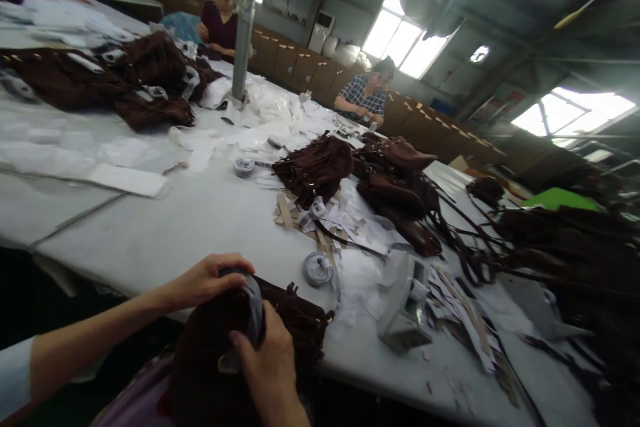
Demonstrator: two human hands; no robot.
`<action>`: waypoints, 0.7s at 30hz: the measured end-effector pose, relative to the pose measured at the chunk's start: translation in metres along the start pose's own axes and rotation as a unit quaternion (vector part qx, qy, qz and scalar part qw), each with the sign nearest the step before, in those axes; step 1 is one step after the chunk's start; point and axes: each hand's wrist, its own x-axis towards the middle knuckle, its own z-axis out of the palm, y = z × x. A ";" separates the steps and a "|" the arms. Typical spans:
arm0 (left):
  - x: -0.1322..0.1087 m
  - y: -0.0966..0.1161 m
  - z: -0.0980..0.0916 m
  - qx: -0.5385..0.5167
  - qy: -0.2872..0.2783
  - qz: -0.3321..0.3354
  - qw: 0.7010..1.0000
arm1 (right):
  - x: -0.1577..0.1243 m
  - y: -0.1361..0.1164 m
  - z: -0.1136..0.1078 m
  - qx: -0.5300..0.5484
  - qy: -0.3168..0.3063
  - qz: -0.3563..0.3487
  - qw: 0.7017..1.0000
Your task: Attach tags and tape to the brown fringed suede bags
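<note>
A dark brown fringed bag (pixel 210 333) rests at the table's front edge, against my body. Across it curves a strap in greyish, see-through wrapping (pixel 255 303). My left hand (pixel 215 280) is closed on the upper end of this wrapped strap, fingers over the bag's top edge. Lower down, my right hand (pixel 273 347) grips the same strap between thumb and fingers. The bag's fringe (pixel 305 320) hangs to the right of my right hand. Just beyond the bag lies a coiled grey roll (pixel 317 269) on the table.
More brown bags (pixel 320 163) lie across the white table (pixel 210 220) among paper scraps (pixel 350 213). A grey box-like device (pixel 407 307) stands at the right, beside cut strips (pixel 465 320). Two people sit across the table, near a metal post (pixel 245 27).
</note>
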 end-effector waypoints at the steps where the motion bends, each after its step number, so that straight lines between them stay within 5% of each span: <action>1: -0.001 -0.001 0.000 0.004 0.005 0.008 1.000 | 0.005 -0.003 0.003 -0.014 -0.006 -0.008 1.000; 6: -0.003 -0.019 -0.001 0.054 0.043 0.053 0.996 | 0.030 0.003 -0.041 -0.096 -0.043 -0.043 0.994; 11: -0.002 -0.034 -0.009 0.125 0.004 0.097 0.987 | 0.078 0.002 -0.098 -0.118 -0.053 -0.068 0.989; 14: 0.008 -0.015 -0.030 0.140 -0.046 0.081 0.986 | 0.106 -0.012 -0.112 -0.089 -0.076 -0.084 0.990; 18: 0.039 0.033 -0.052 0.085 -0.024 0.099 0.991 | 0.126 -0.040 -0.115 -0.050 -0.104 -0.116 0.987; 21: 0.064 0.056 -0.045 -0.037 -0.130 0.093 0.986 | 0.132 -0.056 -0.117 -0.018 -0.098 -0.142 0.985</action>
